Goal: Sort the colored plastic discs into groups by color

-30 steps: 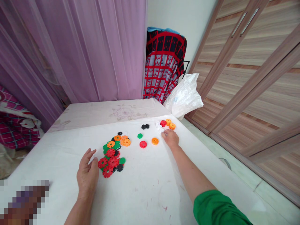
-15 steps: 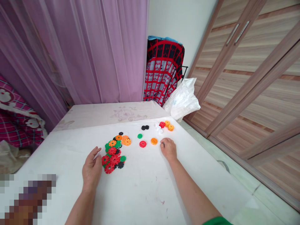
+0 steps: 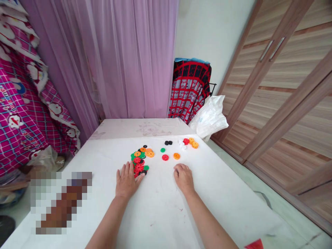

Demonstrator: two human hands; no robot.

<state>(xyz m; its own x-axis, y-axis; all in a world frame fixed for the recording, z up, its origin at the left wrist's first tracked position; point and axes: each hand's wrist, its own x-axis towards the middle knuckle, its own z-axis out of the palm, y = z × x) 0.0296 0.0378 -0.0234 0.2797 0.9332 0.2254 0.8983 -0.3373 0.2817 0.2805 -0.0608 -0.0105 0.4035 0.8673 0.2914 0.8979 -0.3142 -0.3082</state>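
My left hand (image 3: pixel 126 181) lies palm down with its fingers apart, at the near left edge of a pile of red, green, orange and black slotted discs (image 3: pixel 138 167). Its thumb touches the near side of the pile. My right hand (image 3: pixel 184 178) rests on the white table with curled fingers; whether anything is under them is hidden. Beyond it lie an orange disc (image 3: pixel 176 156) and a red disc (image 3: pixel 165 157). A green disc (image 3: pixel 163 150) and a pair of black discs (image 3: pixel 168 143) sit farther back.
White discs (image 3: pixel 182 145), a red disc (image 3: pixel 186 141) and orange discs (image 3: pixel 195 145) lie near the table's right edge. A white plastic bag (image 3: pixel 210 116) stands past that edge. A blurred patch (image 3: pixel 64 204) covers the table's left side.
The view has shifted left. My left hand has turned palm down and moved against the pile. My right hand has drawn back slightly, away from the orange disc.
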